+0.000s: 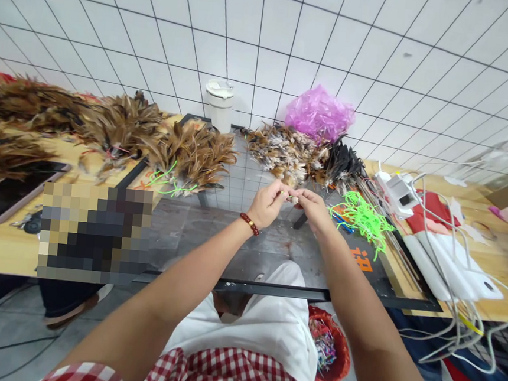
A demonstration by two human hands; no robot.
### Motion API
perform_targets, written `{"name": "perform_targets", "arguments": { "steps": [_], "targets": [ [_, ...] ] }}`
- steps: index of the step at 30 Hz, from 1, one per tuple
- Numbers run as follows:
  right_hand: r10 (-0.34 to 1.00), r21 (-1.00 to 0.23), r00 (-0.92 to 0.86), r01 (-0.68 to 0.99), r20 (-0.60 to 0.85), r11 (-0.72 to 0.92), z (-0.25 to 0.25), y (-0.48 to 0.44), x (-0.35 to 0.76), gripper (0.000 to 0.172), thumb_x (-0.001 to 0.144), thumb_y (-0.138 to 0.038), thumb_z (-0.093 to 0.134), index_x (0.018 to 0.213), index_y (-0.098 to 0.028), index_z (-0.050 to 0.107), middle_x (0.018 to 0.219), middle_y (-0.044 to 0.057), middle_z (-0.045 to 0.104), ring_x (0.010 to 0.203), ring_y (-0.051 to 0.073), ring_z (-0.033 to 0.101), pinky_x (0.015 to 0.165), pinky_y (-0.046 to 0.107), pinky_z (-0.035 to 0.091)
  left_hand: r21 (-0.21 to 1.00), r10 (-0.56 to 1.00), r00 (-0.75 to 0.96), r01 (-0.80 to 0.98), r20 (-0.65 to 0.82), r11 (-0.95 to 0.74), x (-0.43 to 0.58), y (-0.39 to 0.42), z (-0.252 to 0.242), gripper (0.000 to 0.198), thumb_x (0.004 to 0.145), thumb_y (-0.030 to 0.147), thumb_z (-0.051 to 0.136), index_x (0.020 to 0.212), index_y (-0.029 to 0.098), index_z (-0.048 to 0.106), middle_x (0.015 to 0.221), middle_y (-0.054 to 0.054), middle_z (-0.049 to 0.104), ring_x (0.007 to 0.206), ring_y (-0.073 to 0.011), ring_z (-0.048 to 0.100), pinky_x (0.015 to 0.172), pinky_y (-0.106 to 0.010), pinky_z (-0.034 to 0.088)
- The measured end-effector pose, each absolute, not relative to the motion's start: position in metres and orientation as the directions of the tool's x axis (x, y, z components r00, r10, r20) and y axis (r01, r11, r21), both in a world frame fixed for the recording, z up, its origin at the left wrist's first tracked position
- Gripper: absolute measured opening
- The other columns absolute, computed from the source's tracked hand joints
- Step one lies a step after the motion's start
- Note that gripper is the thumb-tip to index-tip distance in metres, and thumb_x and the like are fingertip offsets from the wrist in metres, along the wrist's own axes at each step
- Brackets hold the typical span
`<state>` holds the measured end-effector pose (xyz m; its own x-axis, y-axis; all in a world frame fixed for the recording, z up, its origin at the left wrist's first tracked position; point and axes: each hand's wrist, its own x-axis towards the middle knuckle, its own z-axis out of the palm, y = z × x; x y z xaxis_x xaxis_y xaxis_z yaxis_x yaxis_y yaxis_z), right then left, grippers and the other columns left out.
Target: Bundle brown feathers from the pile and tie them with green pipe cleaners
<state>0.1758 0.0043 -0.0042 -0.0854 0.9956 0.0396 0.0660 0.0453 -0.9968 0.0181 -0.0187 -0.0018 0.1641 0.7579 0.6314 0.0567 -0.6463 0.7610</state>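
My left hand point(267, 203), with a beaded bracelet on its wrist, and my right hand point(313, 209) meet above the dark glossy board point(231, 242). Fingers of both are pinched together around a tiny pale, yellowish piece point(293, 199), too small to name. Just beyond the hands lies a heap of brown and white feathers point(284, 151), with black feathers point(345, 163) at its right end. Bright green cords point(367, 218) are piled right of my right hand. A bundle of brown feathers point(195, 153) with green ties lies to the left.
At the back stand a white lidded cup point(219, 104) and a pink plastic bag point(320, 113). More feather bundles point(122, 119) and a phone point(11, 190) are at the left. White cables point(458, 244) and a charger point(398, 194) crowd the right. A red basket point(341, 364) is on the floor.
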Motion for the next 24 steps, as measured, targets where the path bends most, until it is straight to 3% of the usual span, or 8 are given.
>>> {"name": "perform_targets", "arguments": {
  "steps": [5, 9, 13, 17, 19, 24],
  "targets": [
    [0.969, -0.986, -0.217, -0.095, -0.117, -0.14, 0.006, -0.005, 0.175, 0.05, 0.06, -0.066, 0.069, 0.068, -0.018, 0.058, 0.062, -0.001, 0.055, 0.056, 0.01, 0.046, 0.056, 0.025, 0.037, 0.73, 0.731, 0.219, 0.103, 0.646, -0.676, 0.018, -0.023, 0.003, 0.02, 0.084, 0.034, 0.055, 0.075, 0.017, 0.054, 0.08, -0.007, 0.069, 0.073, -0.0133, 0.063, 0.071, -0.028, 0.049],
    [0.991, -0.991, -0.109, -0.12, 0.072, 0.059, 0.009, -0.009, 0.17, 0.04, 0.059, -0.053, 0.076, 0.064, -0.019, 0.056, 0.055, -0.005, 0.046, 0.052, 0.008, 0.039, 0.053, 0.024, 0.033, 0.766, 0.78, 0.121, 0.15, 0.613, -0.625, 0.024, -0.021, 0.003, 0.02, 0.077, 0.029, 0.063, 0.069, 0.018, 0.048, 0.074, -0.002, 0.065, 0.066, -0.0104, 0.059, 0.067, -0.025, 0.048],
    [0.987, -0.984, -0.046, -0.104, 0.153, 0.148, 0.008, -0.008, 0.17, 0.035, 0.063, -0.051, 0.073, 0.067, -0.02, 0.058, 0.053, -0.006, 0.043, 0.05, 0.008, 0.035, 0.051, 0.024, 0.03, 0.903, 0.905, -0.036, 0.1, 0.423, -0.418, 0.025, -0.011, -0.003, 0.016, 0.073, 0.026, 0.066, 0.082, 0.017, 0.056, 0.084, -0.003, 0.066, 0.065, -0.0093, 0.06, 0.062, -0.023, 0.047],
    [0.979, -0.98, -0.04, -0.023, 0.198, 0.197, 0.008, -0.009, 0.168, 0.034, 0.066, -0.051, 0.071, 0.068, -0.02, 0.058, 0.054, -0.005, 0.044, 0.052, 0.009, 0.037, 0.052, 0.025, 0.03, 0.949, 0.948, 0.138, 0.094, 0.287, -0.301, 0.023, -0.005, -0.007, 0.019, 0.075, 0.033, 0.064, 0.072, 0.015, 0.062, 0.065, 0.0, 0.062, 0.06, -0.0103, 0.056, 0.06, -0.023, 0.044],
    [0.975, -0.975, -0.035, 0.016, 0.222, 0.222, 0.007, -0.01, 0.165, 0.034, 0.068, -0.051, 0.069, 0.066, -0.02, 0.057, 0.054, -0.005, 0.044, 0.052, 0.009, 0.036, 0.053, 0.025, 0.03, 0.933, 0.941, 0.167, 0.161, 0.295, -0.321, 0.022, -0.005, -0.008, 0.024, 0.077, 0.033, 0.063, 0.062, 0.015, 0.063, 0.058, 0.001, 0.058, 0.058, -0.011, 0.053, 0.06, -0.024, 0.042],
    [0.958, -0.958, 0.021, 0.016, 0.285, 0.285, 0.004, -0.012, 0.162, 0.031, 0.073, -0.05, 0.066, 0.074, -0.02, 0.06, 0.055, -0.006, 0.043, 0.053, 0.009, 0.036, 0.053, 0.024, 0.03, 0.822, 0.888, 0.069, 0.351, 0.454, -0.448, 0.013, -0.001, -0.002, 0.018, 0.075, 0.026, 0.064, 0.06, 0.017, 0.066, 0.066, -0.002, 0.062, 0.066, -0.0134, 0.056, 0.066, -0.027, 0.043]
  ]
}}
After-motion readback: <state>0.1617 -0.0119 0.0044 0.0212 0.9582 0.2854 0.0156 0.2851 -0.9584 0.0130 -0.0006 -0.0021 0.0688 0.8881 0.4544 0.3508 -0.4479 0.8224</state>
